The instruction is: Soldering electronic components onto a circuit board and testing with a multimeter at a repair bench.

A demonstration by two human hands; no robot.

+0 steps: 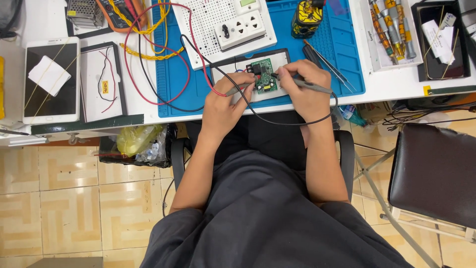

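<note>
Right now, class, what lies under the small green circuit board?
The green circuit board rests in a shallow black-framed white tray, on a blue work mat. The tray's base beneath the board is covered.

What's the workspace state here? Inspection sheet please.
Surface: white bench with a blue work mat.
Job's things: green circuit board on a small tray; a grey probe in each hand, tips on the board.
Clutter: white socket panel, tablet, tray of screwdrivers, yellow-black tool.
Grippers: left hand and right hand each grip a probe.
Cables: red lead and black lead loop across the mat.
Surroundings: tiled floor, black stool, bin bag.
</note>
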